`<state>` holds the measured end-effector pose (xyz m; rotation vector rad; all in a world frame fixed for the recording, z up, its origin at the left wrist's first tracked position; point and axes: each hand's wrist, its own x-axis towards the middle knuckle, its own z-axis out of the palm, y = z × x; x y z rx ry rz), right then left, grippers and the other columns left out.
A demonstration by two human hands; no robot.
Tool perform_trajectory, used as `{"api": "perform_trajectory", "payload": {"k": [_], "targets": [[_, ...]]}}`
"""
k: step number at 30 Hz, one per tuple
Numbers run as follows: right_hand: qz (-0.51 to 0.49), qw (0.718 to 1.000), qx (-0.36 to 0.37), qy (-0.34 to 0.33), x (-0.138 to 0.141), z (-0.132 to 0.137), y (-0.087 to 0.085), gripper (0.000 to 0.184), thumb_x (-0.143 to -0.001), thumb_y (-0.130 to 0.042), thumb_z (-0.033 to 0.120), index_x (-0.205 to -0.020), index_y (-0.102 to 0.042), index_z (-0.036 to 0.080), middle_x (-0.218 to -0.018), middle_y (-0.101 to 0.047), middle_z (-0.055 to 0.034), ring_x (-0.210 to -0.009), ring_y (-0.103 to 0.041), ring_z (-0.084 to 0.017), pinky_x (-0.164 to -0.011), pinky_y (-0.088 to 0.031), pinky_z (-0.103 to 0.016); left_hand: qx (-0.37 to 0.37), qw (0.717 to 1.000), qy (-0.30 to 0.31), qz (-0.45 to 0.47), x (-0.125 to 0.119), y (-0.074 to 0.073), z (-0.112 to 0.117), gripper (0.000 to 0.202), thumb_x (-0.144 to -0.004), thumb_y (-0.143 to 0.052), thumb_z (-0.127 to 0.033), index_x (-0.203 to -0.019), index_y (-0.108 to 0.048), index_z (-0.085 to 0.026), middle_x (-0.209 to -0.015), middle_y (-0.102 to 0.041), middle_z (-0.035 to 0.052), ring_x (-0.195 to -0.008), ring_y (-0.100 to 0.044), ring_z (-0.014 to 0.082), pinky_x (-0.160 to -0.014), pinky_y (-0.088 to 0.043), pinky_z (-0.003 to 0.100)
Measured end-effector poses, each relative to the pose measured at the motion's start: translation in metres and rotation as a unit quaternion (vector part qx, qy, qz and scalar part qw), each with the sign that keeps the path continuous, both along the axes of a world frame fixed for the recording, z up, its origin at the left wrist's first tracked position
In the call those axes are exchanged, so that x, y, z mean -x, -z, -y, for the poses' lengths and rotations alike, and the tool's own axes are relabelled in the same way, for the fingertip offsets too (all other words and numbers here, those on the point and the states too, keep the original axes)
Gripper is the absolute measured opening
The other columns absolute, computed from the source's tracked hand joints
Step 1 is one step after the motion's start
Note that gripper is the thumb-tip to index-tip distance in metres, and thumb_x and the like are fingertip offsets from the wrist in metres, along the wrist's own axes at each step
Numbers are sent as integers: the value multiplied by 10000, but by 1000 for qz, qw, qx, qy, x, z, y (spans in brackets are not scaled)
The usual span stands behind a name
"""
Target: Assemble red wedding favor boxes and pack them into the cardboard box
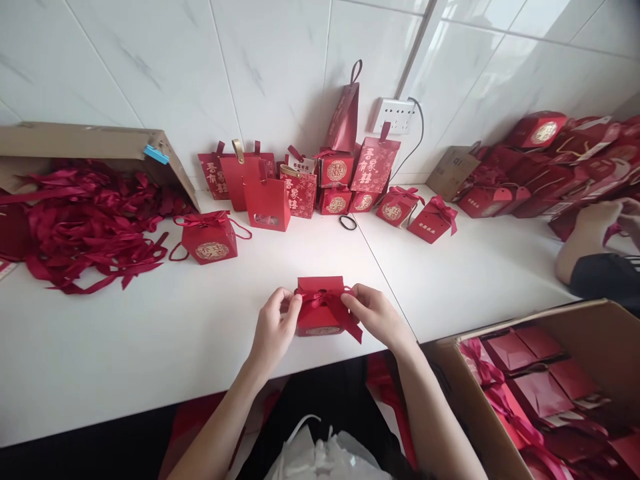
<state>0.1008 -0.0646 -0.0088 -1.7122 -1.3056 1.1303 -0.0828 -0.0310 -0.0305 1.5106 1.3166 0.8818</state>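
Observation:
A small red gift box (320, 293) stands on the white table (150, 347) near its front edge. A dark red ribbon (334, 305) runs across its top in a bow, with one tail hanging down the front right. My left hand (274, 327) pinches the ribbon's left loop with fingers closed. My right hand (374, 312) pinches the right loop in the same way. Both hands touch the box from either side.
A pile of loose red ribbons (85, 227) spills from a tipped carton (100, 143) at left. Finished red boxes and bags (300, 183) line the tiled wall. A black hair tie (348, 222) lies mid-table. A carton (550, 387) of boxes sits at right. Another person's hand (590, 233) works far right.

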Motion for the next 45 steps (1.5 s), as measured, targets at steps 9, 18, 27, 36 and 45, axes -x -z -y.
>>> {"api": "perform_trajectory", "payload": {"k": [9,18,27,36,45], "targets": [[-71,997,-18,-1,1,-6,6,457,-849,-415,593,-616,-386,201,-560,-368,57,-537,-364,-102,-544,-293,-255,42,997,39,-50,1,-8,-20,407,-829,-409,-484,-579,-253,-203,-528,-264,-54,-491,-272,97,-474,-223,231],[-192,980,-54,24,0,-9,22,401,-807,-565,504,-598,-417,195,-554,-432,54,-526,-379,-87,-539,-306,-237,-30,999,21,6,-7,-2,-16,368,-842,-451,-385,-581,-267,-202,-543,-250,-54,-502,-260,94,-480,-245,225],[-398,916,-10,50,-1,-11,48,416,-690,-732,449,-580,-424,193,-542,-407,58,-498,-347,-78,-508,-278,-226,-50,983,-102,142,-22,31,11,353,-873,-422,-347,-598,-246,-216,-559,-234,-53,-504,-236,101,-465,-258,226],[-245,961,-120,-37,-20,-7,50,512,-675,-693,602,-1000,-521,245,-1062,-562,-59,-980,-556,-210,-844,-467,-351,17,989,-55,137,-12,23,-5,279,-792,-505,-326,-597,-346,-207,-539,-347,-59,-482,-346,88,-459,-308,208],[101,949,-283,-99,-13,6,38,966,-678,-755,407,-1435,-163,304,-1327,-340,-133,-1250,-399,-311,-1001,-410,-523,-331,943,-3,38,-20,-3,13,48,-841,-577,-181,-796,-559,-186,-738,-560,3,-682,-534,113,-629,-476,240]]}}
